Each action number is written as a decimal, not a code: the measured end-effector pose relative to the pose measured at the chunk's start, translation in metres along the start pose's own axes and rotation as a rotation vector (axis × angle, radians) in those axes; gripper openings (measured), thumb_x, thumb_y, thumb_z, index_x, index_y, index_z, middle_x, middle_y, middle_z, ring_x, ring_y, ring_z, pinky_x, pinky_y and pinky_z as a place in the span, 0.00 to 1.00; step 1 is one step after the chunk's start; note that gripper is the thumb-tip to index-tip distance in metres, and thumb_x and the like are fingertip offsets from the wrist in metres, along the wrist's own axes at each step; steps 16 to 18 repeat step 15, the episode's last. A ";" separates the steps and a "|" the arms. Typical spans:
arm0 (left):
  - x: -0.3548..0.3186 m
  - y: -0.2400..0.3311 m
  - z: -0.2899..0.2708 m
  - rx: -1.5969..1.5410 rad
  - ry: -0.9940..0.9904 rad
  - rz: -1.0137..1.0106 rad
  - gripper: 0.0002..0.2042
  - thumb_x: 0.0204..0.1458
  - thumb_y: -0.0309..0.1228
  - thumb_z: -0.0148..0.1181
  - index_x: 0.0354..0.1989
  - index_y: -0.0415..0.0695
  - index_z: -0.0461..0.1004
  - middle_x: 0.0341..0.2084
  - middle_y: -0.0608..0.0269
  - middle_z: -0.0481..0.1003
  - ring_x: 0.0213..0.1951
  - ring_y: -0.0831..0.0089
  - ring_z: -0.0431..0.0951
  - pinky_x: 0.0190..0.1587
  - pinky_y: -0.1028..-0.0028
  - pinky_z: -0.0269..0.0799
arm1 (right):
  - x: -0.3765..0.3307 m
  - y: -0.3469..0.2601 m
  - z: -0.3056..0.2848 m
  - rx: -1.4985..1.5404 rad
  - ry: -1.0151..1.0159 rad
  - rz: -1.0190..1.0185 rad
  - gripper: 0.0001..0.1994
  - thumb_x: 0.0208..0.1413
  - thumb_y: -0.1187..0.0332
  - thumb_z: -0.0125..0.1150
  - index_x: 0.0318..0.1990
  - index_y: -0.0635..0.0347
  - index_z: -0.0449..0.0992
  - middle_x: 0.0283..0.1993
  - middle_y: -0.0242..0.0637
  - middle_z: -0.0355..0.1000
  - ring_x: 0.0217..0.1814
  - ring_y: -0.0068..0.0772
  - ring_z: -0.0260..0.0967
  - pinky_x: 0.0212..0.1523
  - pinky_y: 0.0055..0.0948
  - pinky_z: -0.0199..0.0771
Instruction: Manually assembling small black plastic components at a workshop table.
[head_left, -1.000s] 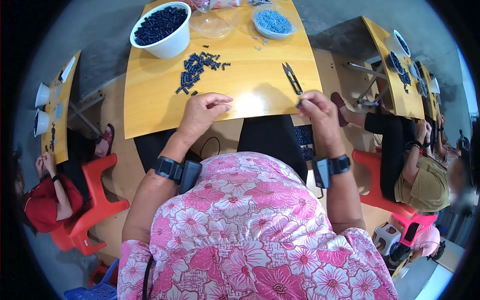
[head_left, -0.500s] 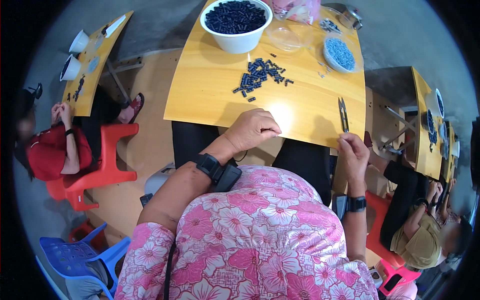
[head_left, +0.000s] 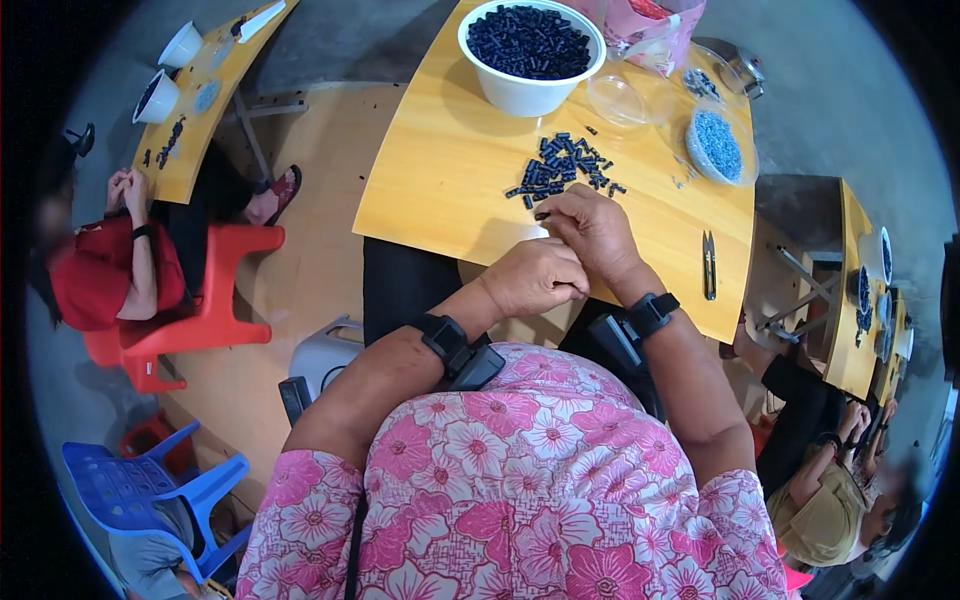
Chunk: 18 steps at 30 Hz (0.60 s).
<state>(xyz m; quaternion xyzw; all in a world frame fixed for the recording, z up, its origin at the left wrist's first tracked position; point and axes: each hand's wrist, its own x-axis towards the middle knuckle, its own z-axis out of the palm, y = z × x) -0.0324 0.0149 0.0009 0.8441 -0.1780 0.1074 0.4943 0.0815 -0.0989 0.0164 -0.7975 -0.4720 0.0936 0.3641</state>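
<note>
My right hand [head_left: 597,235] is closed at the table's near edge, just below a loose pile of small black plastic pieces [head_left: 545,178]. A small black piece [head_left: 542,215] shows at its fingertips. Close beside it, my left hand [head_left: 535,278] is closed with its fingers curled in; whatever they may hold is hidden. The two hands are nearly touching. Black-handled thread snips [head_left: 709,268] lie to the right on the yellow table [head_left: 430,180].
A white tub of black pieces [head_left: 530,45] stands behind the pile. A clear container of small blue-grey parts [head_left: 715,145], a round clear lid [head_left: 617,100] and a pink bag [head_left: 655,30] are at the back right. Other people sit at tables on both sides.
My right hand has moved left from beside the snips to my left hand, and a black piece now shows at its fingertips. The view has shifted slightly.
</note>
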 end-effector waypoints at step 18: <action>0.006 0.005 0.010 -0.103 0.098 -0.222 0.02 0.43 0.27 0.67 0.26 0.45 0.81 0.24 0.63 0.77 0.29 0.68 0.79 0.35 0.68 0.74 | -0.038 0.010 -0.019 -0.121 0.098 0.184 0.08 0.53 0.68 0.61 0.40 0.57 0.75 0.39 0.47 0.71 0.42 0.53 0.70 0.44 0.43 0.71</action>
